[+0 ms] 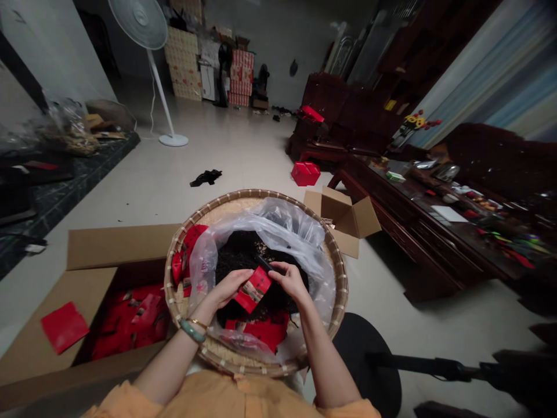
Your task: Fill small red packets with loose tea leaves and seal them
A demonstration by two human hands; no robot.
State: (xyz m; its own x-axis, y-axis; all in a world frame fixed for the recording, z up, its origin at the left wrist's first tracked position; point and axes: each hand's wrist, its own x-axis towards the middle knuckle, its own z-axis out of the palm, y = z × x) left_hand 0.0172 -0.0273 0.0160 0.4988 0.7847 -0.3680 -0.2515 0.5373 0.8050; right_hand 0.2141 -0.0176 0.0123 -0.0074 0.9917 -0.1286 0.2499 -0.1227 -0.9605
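My left hand [230, 287] is closed on the side of a small red packet [254, 291] with a picture on its front. At the packet's upper right edge, my right hand [290, 281] pinches a slim dark object [264, 263] whose kind I cannot make out. Both hands are above a clear plastic bag [300, 227] that lines a round woven bamboo basket [342, 278]. Dark, loose, leaf-like material [237, 248] fills the bag. More red packets [263, 332] lie on its near side, and others [189, 247] sit between bag and basket wall at left.
An open carton [126, 239] of red packets stands at left, one packet [64, 327] on its flap. Another open carton [366, 218] is beyond the basket at right, near a dark wooden table [418, 232]. A black round seat [369, 360] is at lower right; a white fan [160, 87] stands behind.
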